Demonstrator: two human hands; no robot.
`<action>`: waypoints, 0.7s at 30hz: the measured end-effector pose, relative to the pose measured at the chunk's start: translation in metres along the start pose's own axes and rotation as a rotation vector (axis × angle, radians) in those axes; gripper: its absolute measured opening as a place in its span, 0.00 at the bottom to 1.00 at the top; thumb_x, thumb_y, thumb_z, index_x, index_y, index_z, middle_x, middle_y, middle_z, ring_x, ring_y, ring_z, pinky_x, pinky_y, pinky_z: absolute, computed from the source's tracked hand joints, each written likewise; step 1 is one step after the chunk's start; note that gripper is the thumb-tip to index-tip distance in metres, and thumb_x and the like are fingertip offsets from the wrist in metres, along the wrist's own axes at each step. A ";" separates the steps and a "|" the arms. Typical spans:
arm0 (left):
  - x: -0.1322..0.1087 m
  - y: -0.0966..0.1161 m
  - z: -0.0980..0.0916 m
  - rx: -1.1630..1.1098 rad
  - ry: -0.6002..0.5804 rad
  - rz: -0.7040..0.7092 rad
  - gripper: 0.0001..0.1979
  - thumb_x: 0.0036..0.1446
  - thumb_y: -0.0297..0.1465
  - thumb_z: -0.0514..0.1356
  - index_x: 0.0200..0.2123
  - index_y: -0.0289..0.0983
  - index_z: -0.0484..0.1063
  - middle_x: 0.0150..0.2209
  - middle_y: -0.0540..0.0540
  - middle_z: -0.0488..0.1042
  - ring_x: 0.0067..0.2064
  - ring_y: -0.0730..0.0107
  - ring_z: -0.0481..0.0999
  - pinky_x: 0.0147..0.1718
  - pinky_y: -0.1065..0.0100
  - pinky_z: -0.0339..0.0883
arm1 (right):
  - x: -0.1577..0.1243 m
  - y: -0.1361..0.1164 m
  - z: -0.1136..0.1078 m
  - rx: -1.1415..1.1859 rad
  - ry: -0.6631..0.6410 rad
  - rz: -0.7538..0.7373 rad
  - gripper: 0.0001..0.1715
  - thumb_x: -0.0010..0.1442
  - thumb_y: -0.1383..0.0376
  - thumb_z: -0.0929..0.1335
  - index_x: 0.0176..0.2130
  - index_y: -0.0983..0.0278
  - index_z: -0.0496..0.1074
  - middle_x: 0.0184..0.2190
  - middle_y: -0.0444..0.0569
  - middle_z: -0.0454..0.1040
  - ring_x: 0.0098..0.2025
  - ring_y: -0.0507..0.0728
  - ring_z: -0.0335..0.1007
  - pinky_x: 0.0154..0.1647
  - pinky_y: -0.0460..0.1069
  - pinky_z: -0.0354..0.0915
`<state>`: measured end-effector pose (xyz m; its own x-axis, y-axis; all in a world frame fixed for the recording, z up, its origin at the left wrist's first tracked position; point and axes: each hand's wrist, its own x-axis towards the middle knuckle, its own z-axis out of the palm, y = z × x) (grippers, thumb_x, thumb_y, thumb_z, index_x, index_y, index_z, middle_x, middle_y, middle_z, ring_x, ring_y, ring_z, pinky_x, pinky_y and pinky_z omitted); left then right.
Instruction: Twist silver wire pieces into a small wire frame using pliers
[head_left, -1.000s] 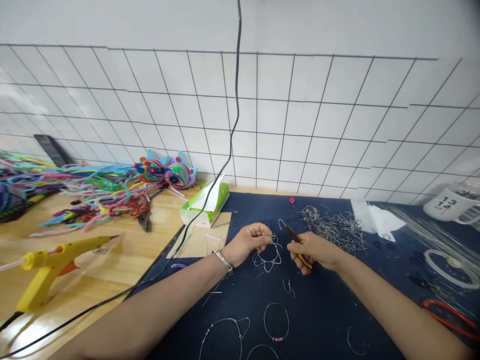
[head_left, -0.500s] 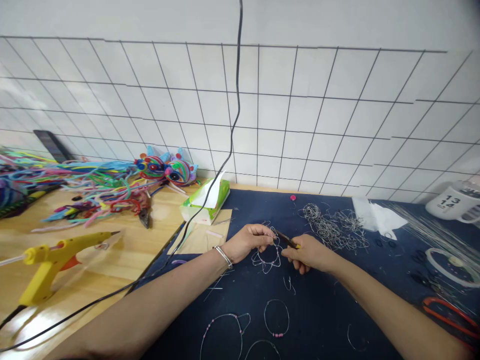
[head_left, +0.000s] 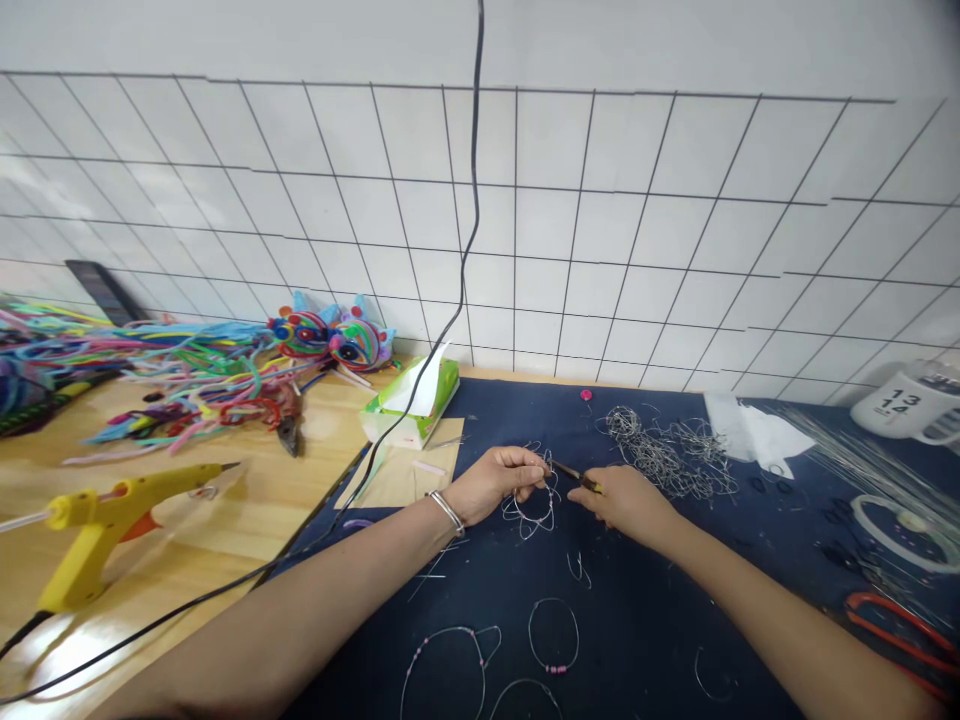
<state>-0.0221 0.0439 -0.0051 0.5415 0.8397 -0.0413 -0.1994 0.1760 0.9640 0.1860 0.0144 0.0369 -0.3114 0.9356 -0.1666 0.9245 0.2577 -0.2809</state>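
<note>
My left hand (head_left: 495, 483), with a silver bangle on its wrist, pinches the top of a looped wire flower shape (head_left: 531, 508) over the dark blue mat (head_left: 645, 610). My right hand (head_left: 628, 500) is closed round small pliers with yellow handles (head_left: 581, 477). The pliers' dark tip points left and meets the wire piece by my left fingertips. Both hands are close together at the mat's middle.
A tangle of wire (head_left: 667, 455) lies behind my right hand. Beaded wire rings (head_left: 553, 640) lie nearer me. A tissue box (head_left: 410, 405), yellow glue gun (head_left: 105, 525), coloured pipe cleaners (head_left: 187, 380), a white mug (head_left: 907, 408) and red-handled scissors (head_left: 896, 625) surround the mat.
My right hand brought the pliers leftward and down until the tip reached the wire piece. My left hand stayed put, holding the wire piece.
</note>
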 end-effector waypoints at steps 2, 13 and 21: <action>0.000 0.000 0.000 0.007 -0.003 0.001 0.12 0.45 0.34 0.62 0.32 0.31 0.71 0.25 0.48 0.70 0.21 0.82 0.62 0.22 0.74 0.55 | 0.000 0.000 -0.001 -0.113 0.024 0.017 0.25 0.56 0.47 0.56 0.29 0.62 0.68 0.26 0.48 0.72 0.26 0.52 0.67 0.23 0.44 0.54; -0.002 0.003 0.004 0.108 0.000 0.017 0.13 0.44 0.34 0.62 0.32 0.31 0.70 0.26 0.47 0.70 0.22 0.82 0.62 0.21 0.75 0.56 | -0.002 0.005 0.005 -0.396 0.260 0.049 0.21 0.59 0.52 0.55 0.33 0.63 0.67 0.27 0.51 0.71 0.28 0.55 0.68 0.28 0.47 0.56; -0.001 0.002 0.002 0.062 0.011 0.001 0.12 0.45 0.35 0.62 0.30 0.32 0.70 0.25 0.48 0.70 0.21 0.81 0.63 0.21 0.75 0.55 | -0.004 0.002 0.009 -0.423 0.277 -0.001 0.18 0.59 0.55 0.56 0.32 0.63 0.67 0.27 0.51 0.70 0.28 0.54 0.67 0.25 0.46 0.53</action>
<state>-0.0216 0.0420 -0.0024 0.5323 0.8455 -0.0426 -0.1487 0.1430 0.9785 0.1876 0.0091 0.0288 -0.2956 0.9493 0.1071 0.9501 0.2805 0.1364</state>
